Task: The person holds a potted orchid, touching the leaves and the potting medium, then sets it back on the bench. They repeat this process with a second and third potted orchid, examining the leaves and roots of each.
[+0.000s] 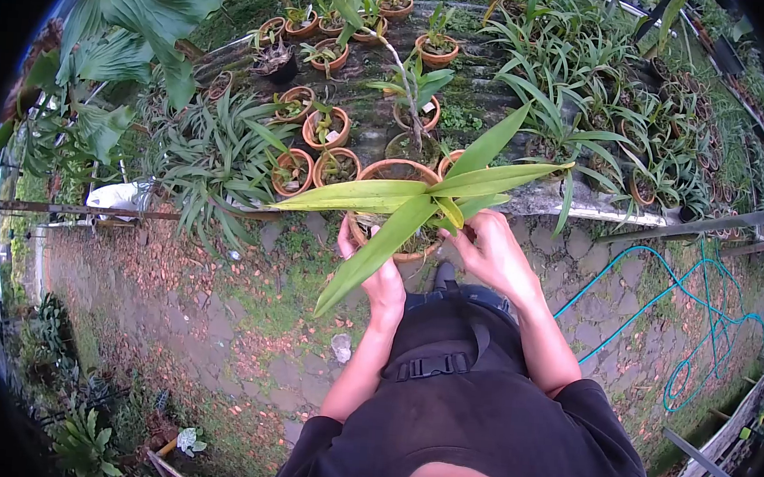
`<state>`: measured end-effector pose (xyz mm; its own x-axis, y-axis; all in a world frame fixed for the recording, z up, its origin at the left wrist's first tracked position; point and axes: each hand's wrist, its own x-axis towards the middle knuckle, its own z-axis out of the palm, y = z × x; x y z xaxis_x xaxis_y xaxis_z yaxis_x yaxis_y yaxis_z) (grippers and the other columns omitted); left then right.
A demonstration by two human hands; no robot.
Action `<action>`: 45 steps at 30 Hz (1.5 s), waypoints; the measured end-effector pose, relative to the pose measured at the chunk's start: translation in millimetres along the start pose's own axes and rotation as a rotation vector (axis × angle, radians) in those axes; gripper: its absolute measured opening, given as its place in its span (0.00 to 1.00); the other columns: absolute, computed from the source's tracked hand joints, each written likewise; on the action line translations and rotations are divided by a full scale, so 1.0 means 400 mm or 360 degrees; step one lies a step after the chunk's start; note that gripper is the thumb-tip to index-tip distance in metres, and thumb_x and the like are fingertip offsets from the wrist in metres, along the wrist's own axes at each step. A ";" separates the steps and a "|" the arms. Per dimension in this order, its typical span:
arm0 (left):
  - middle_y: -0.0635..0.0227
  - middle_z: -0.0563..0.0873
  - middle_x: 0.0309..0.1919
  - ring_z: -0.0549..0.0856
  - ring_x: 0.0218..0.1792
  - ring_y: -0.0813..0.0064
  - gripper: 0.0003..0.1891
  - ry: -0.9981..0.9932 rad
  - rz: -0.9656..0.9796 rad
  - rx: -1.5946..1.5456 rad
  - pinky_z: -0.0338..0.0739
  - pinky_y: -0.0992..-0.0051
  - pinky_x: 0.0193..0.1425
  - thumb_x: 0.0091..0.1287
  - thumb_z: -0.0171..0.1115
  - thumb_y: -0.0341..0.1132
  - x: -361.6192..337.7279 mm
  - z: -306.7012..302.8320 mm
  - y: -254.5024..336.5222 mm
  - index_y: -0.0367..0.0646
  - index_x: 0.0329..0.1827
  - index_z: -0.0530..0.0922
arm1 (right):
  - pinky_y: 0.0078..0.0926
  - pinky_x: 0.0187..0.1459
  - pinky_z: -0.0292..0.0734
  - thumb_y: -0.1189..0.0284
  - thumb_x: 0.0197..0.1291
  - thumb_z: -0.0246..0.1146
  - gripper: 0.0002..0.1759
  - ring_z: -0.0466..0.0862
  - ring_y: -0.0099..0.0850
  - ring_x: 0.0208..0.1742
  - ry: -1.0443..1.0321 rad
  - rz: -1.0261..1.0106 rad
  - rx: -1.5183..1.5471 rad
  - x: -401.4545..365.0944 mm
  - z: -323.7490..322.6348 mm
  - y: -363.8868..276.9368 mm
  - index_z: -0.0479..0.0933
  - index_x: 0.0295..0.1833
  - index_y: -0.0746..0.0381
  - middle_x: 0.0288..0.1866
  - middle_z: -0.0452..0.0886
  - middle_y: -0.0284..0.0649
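Observation:
In front of my body is a terracotta pot (412, 257) holding a plant with long, broad green leaves (381, 249). One leaf, reaching left, is yellowish with dark specks, and a small yellow leaf (448, 211) grows near the centre. My left hand (374, 272) grips the pot's left side, partly covered by a drooping leaf. At the right rim, my right hand (493, 257) has its fingers pinched together close to the plant's base. What lies between those fingertips is too small to make out. Leaves hide much of the pot's inside.
Several small potted plants (327, 129) stand on the bench ahead, between dense leafy clumps (202, 151) at left and right. A bare stem (408, 85) rises behind the pot. A teal hose (629, 320) lies coiled on the paved ground to the right.

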<state>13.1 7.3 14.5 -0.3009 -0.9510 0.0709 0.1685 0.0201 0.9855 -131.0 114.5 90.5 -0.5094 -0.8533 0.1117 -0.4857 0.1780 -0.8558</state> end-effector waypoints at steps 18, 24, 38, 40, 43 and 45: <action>0.62 0.76 0.54 0.84 0.53 0.70 0.34 0.0016 0.0005 0.0095 0.83 0.70 0.53 0.77 0.65 0.33 -0.015 0.018 0.006 0.44 0.81 0.58 | 0.53 0.47 0.80 0.74 0.55 0.71 0.13 0.87 0.54 0.44 0.0054 -0.0066 -0.0443 0.005 0.056 0.044 0.82 0.45 0.67 0.37 0.87 0.53; 0.61 0.76 0.53 0.84 0.54 0.70 0.34 -0.0002 -0.0008 0.0149 0.83 0.72 0.52 0.77 0.65 0.34 -0.016 0.012 0.009 0.44 0.81 0.58 | 0.53 0.52 0.79 0.75 0.61 0.67 0.13 0.84 0.55 0.52 -0.0068 0.0023 -0.0399 -0.009 0.064 0.046 0.82 0.50 0.66 0.45 0.85 0.54; 0.50 0.72 0.72 0.74 0.72 0.64 0.34 0.0100 -0.0187 -0.0219 0.64 0.64 0.78 0.77 0.64 0.36 -0.006 -0.002 -0.019 0.33 0.79 0.58 | 0.42 0.40 0.75 0.75 0.63 0.69 0.07 0.82 0.46 0.37 0.0016 0.0084 -0.0403 -0.063 -0.039 -0.011 0.79 0.41 0.67 0.33 0.78 0.46; 0.50 0.72 0.73 0.74 0.72 0.64 0.34 0.0059 -0.0150 -0.0213 0.65 0.65 0.77 0.77 0.64 0.37 -0.009 0.001 -0.015 0.32 0.79 0.59 | 0.37 0.36 0.75 0.74 0.57 0.74 0.10 0.79 0.39 0.31 -0.0011 0.0068 -0.0142 -0.052 -0.034 -0.032 0.83 0.41 0.66 0.30 0.75 0.42; 0.55 0.74 0.69 0.76 0.67 0.70 0.31 0.0033 -0.0081 -0.0136 0.70 0.69 0.72 0.79 0.63 0.37 -0.011 -0.001 -0.029 0.34 0.79 0.60 | 0.45 0.40 0.77 0.74 0.58 0.73 0.10 0.83 0.47 0.35 -0.0091 0.0106 -0.0064 -0.035 -0.008 -0.069 0.85 0.44 0.67 0.34 0.81 0.48; 0.58 0.76 0.68 0.77 0.65 0.72 0.30 0.0024 -0.0072 -0.0089 0.72 0.71 0.70 0.80 0.62 0.36 -0.015 -0.002 -0.029 0.35 0.78 0.60 | 0.45 0.40 0.78 0.73 0.58 0.73 0.11 0.86 0.47 0.36 -0.0039 0.0084 -0.0174 -0.034 0.014 -0.068 0.87 0.44 0.68 0.34 0.83 0.50</action>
<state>13.7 12.7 2.7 -0.2952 -0.9551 0.0237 0.2073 -0.0398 0.9775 -106.7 118.6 109.2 -0.5194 -0.8528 0.0548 -0.5341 0.2740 -0.7998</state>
